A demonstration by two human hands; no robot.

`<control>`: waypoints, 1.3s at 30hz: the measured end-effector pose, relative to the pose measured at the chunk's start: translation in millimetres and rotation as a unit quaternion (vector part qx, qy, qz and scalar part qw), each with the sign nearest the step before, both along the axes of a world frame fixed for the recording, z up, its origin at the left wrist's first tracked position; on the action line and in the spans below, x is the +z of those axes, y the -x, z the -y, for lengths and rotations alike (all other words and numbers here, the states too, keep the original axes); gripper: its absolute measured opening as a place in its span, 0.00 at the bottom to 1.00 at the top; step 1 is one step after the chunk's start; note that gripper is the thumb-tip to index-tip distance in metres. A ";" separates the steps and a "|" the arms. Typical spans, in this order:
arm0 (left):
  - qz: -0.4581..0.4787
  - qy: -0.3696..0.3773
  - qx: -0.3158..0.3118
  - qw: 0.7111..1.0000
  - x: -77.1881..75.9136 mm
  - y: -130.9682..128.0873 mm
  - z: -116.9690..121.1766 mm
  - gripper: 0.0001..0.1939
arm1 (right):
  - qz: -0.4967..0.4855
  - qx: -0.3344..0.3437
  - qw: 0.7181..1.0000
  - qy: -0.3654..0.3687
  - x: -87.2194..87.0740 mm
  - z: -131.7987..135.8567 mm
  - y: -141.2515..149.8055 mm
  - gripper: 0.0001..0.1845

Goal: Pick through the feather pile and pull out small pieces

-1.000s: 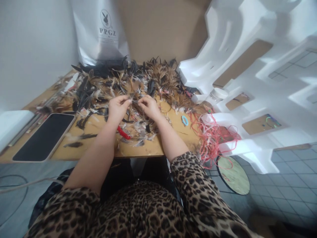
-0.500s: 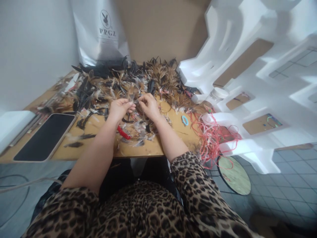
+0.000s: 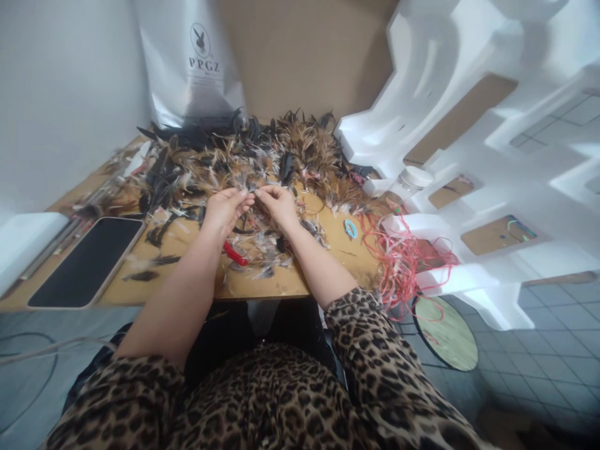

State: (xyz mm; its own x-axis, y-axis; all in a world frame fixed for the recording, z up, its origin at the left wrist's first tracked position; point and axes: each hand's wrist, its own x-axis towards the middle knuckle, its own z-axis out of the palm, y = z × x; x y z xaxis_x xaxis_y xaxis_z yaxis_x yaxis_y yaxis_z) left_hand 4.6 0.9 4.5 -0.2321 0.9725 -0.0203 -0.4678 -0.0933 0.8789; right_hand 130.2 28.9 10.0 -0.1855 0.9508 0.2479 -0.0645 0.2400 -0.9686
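Note:
My left hand [image 3: 225, 209] and my right hand [image 3: 277, 204] meet fingertip to fingertip over the wooden table [image 3: 300, 282]. Both pinch a small feather bundle [image 3: 254, 195] between them, too small to make out in detail. A big heap of brown and black feathers [image 3: 244, 156] spreads across the table just beyond my hands. Loose feather scraps [image 3: 265, 247] lie under my wrists. A red-handled tool [image 3: 234, 254] rests on the table below my left wrist, partly hidden by my forearm.
A black phone [image 3: 87, 260] lies at the left. A silver bag [image 3: 194, 62] stands at the back. White foam packing [image 3: 469, 144] fills the right side, with a white-lidded jar [image 3: 412, 178], a blue ring [image 3: 349, 228] and tangled red bands [image 3: 403, 256] near it.
My two hands have drawn closer until the fingertips touch, and the right hand has slid slightly left and toward me. The view has shifted a little.

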 end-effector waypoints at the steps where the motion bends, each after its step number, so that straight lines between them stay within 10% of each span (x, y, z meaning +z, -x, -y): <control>1: -0.003 0.002 -0.006 1.000 0.3 -0.4 0.8 0.04 | -0.025 0.003 0.999 0.023 1.8 0.4 -0.7 0.16; 28: -0.123 0.012 -0.050 0.991 2.5 -1.2 5.4 0.07 | 0.013 0.018 0.999 0.047 5.6 -6.3 -8.8 0.14; 39: 0.009 0.011 0.069 0.998 5.0 6.9 0.0 0.05 | 0.388 0.003 0.911 -0.137 -9.3 -6.7 -10.7 0.11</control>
State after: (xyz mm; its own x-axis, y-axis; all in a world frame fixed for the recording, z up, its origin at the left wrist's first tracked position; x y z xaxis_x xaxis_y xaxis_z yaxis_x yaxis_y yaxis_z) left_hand -2.3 1.0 9.5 -0.3633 0.9305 -0.0472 -0.4679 -0.1384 0.8729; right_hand 140.9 35.6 0.6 -0.4117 0.8711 0.2678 0.6121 0.4820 -0.6269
